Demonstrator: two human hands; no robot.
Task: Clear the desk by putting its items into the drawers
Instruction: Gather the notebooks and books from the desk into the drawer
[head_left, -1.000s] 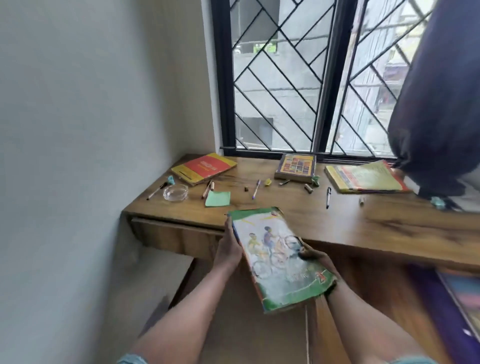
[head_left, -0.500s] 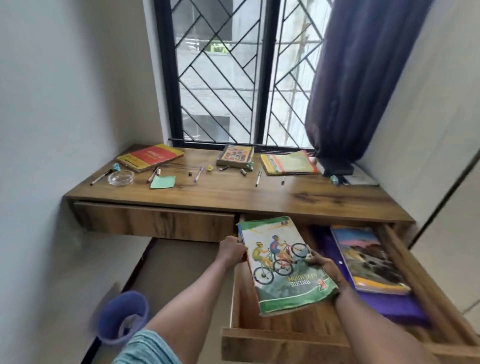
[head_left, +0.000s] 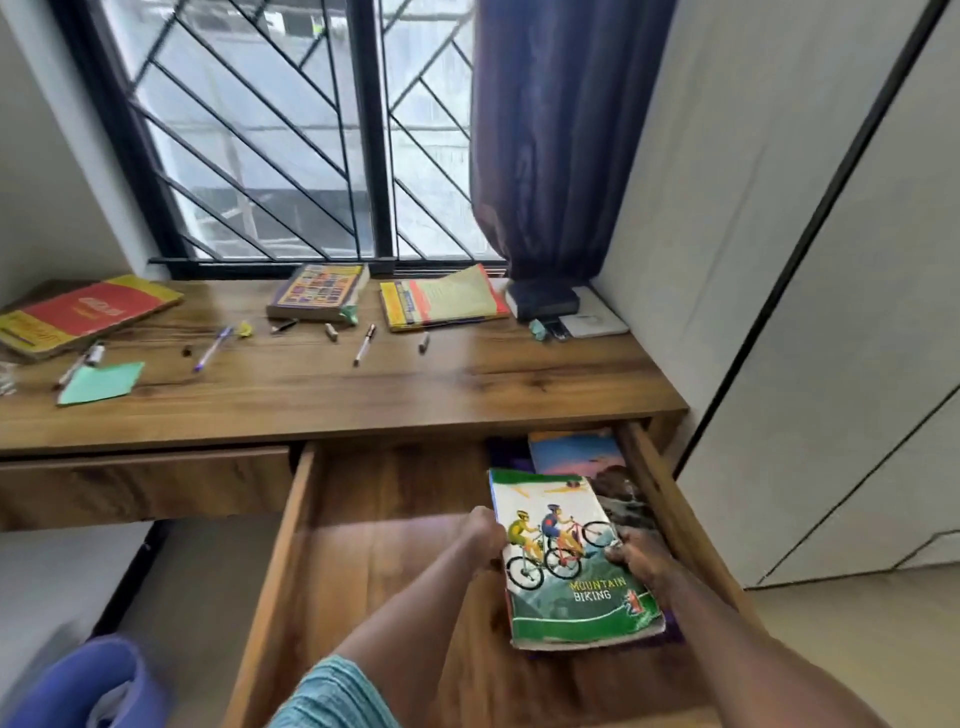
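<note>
- Both hands grip a "Mountain Biking" book (head_left: 569, 561) over the open right drawer (head_left: 374, 519) of a wooden desk (head_left: 363, 395).
- The left hand (head_left: 483, 538) holds the book's left edge; the right hand (head_left: 636, 558) holds its right edge.
- Just beyond the grip, under the book's far end, another illustrated book (head_left: 582, 454) lies in the drawer.
- Further beyond the hands, on the desktop: a pen (head_left: 363, 343), a yellow-green book (head_left: 441, 296), and a thick colourful book (head_left: 317, 291).
- Far left of the grip: a red and yellow book (head_left: 83, 312) and a green sticky pad (head_left: 101, 383).
</note>
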